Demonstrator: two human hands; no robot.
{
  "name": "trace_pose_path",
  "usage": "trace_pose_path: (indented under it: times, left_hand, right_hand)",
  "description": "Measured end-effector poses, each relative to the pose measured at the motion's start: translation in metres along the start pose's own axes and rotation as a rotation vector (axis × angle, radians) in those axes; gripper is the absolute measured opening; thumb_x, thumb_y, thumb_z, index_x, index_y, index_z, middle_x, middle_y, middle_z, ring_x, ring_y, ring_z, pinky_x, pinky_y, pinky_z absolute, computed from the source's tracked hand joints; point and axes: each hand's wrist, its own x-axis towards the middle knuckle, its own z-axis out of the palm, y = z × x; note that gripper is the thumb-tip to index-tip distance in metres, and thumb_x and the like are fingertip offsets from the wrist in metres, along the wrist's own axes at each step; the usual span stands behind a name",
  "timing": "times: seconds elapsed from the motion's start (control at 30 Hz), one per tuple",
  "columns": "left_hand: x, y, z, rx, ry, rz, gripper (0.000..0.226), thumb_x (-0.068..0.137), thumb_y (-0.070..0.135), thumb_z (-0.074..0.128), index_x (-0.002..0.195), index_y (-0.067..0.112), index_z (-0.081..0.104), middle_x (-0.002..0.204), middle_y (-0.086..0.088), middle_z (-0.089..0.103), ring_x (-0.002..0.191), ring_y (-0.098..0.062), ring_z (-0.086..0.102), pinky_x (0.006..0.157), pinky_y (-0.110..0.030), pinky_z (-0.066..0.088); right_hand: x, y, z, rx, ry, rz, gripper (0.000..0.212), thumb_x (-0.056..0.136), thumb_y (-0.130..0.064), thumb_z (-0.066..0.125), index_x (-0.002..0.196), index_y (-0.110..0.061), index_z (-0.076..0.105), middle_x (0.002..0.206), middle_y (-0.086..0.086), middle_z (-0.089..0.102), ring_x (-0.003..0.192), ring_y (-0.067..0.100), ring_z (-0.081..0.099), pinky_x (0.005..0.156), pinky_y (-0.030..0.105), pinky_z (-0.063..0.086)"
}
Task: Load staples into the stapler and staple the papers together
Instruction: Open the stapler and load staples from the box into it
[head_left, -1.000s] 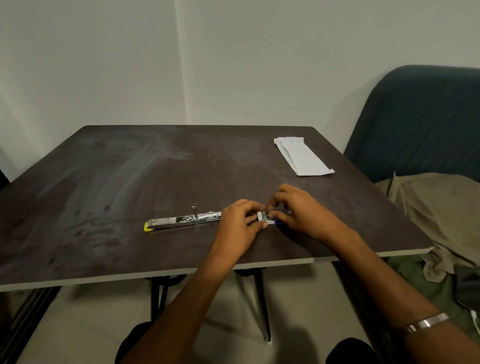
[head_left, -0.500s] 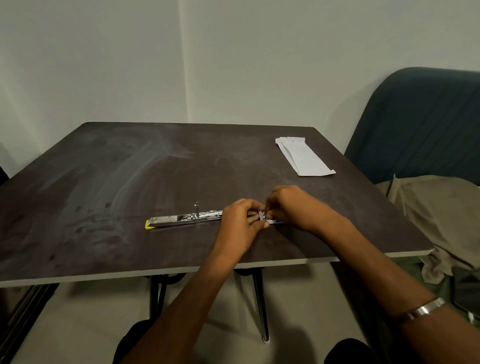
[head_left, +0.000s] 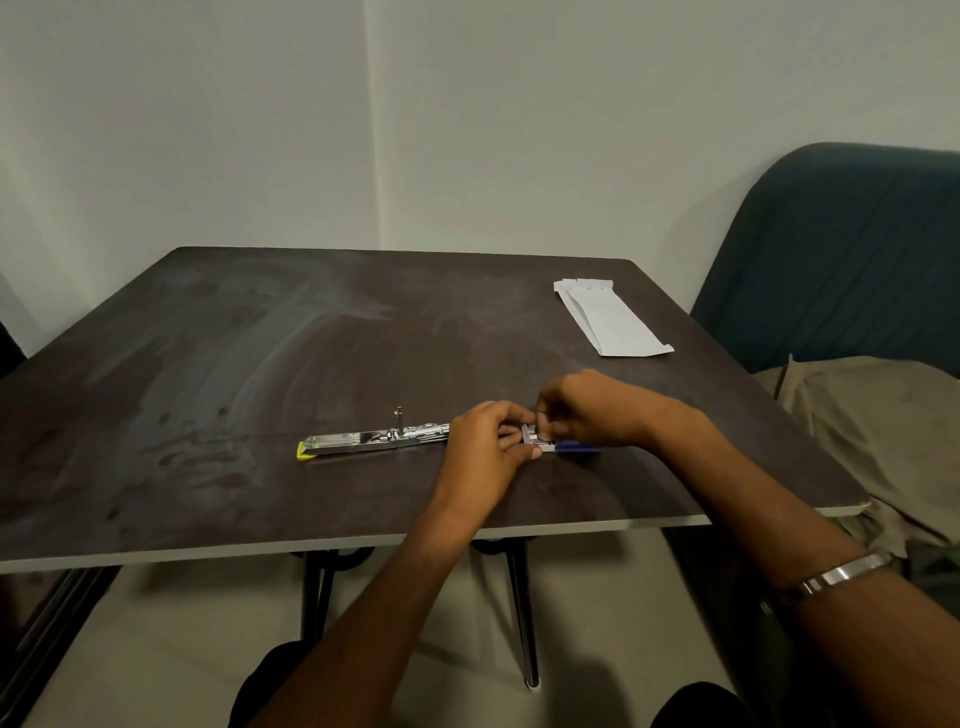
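A metal stapler (head_left: 371, 440) lies flat and swung fully open on the dark table (head_left: 260, 353), with a yellow tip at its left end and a thin pin standing up near its middle. A blue part (head_left: 576, 447) pokes out to the right under my hands. My left hand (head_left: 485, 452) grips the stapler's right half. My right hand (head_left: 592, 408) pinches a small silvery piece, likely a strip of staples (head_left: 531, 432), just above the stapler between both hands. Folded white papers (head_left: 608, 322) lie at the table's far right.
A dark teal chair back (head_left: 841, 249) stands to the right of the table, with a beige cloth (head_left: 872, 431) draped over its seat. The table's near edge (head_left: 363, 540) runs just below my forearms. A metal bangle (head_left: 831, 577) circles my right wrist.
My right hand has lifted slightly off the table, uncovering the blue part on the right. The stapler and papers stay where they were.
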Motion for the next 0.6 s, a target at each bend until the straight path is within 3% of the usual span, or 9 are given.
trace_pose_path:
  times: [0.3,0.6]
  left_hand:
    - [-0.001,0.002,-0.001,0.003,-0.008,-0.006,0.028,0.07,-0.005,0.077,0.095,0.005,0.07,0.099,-0.002,0.062,0.08,0.0,0.059,0.072,-0.001,0.05]
    - [0.0,0.0,0.0,0.027,0.018,-0.034,0.028,0.071,-0.004,0.077,0.097,0.001,0.069,0.106,-0.015,0.066,0.093,-0.015,0.063,0.073,-0.004,0.052]
  right_hand:
    - [-0.001,0.002,0.0,0.064,0.004,-0.013,0.013,0.09,-0.016,0.063,0.102,-0.014,0.066,0.097,0.001,0.069,0.089,0.014,0.064,0.08,0.021,0.047]
    - [0.0,-0.008,0.002,-0.049,0.089,-0.033,0.022,0.09,-0.016,0.064,0.11,-0.01,0.071,0.105,0.01,0.072,0.094,0.023,0.067,0.087,0.031,0.052]
